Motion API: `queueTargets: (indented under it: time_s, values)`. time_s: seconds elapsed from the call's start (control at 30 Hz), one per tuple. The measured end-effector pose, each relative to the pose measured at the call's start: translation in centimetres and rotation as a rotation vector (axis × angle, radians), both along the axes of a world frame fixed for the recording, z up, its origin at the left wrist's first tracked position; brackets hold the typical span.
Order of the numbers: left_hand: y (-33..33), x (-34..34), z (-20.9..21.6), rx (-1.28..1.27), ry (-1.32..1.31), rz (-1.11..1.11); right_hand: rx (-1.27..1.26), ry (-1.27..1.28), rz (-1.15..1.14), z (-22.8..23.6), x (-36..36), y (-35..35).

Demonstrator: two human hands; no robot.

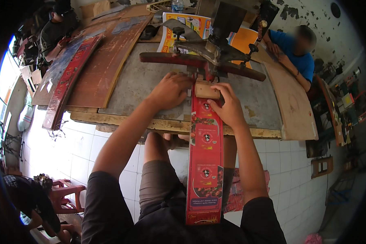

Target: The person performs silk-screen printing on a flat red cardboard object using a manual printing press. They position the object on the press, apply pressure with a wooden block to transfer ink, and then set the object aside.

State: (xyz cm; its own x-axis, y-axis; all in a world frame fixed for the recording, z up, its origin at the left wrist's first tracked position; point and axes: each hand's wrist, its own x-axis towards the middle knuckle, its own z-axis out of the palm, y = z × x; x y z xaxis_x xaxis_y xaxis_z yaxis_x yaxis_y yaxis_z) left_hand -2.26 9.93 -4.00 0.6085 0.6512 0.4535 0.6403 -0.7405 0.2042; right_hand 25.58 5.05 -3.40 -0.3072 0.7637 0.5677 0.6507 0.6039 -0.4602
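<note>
A long red printed plastic strip (206, 158) runs from my lap up over the table edge to the foot of a dark metal press (217, 51). Across the strip's far end lies a small wooden block (207, 90). My right hand (231, 106) grips the block's right end, with its thumb lower down against the strip. To the left of the block, my left hand (173, 90) rests on the metal plate with its fingers bent toward the press foot. Those fingertips are partly hidden, so what they hold does not show.
The press's red curved bar (171, 59) spans above both hands. Brown boards (110, 69) and a stack of red strips (71, 77) lie at left. Co-workers sit at far left, lower left and right, one in a blue shirt (293, 55). A red stool (67, 195) stands lower left.
</note>
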Motion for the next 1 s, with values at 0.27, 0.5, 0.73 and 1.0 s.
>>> queueTargets:
  time_s: [0.27,0.5,0.73,1.0]
  values:
    - [0.5,0.0,-0.6,0.008,-0.002,0.004,0.005,-0.020,-0.005,0.1,0.0,0.0]
    - [0.3,-0.1,-0.5,-0.014,-0.008,0.023,0.007,-0.005,0.010,-0.1,-0.1,0.1]
    - [0.2,-0.1,-0.1,-0.033,0.030,0.032,0.032,0.064,-0.040,-0.3,0.5,0.4]
    - [0.3,0.2,-0.1,-0.019,0.023,0.014,0.034,-0.082,-0.314,-4.6,2.0,3.4]
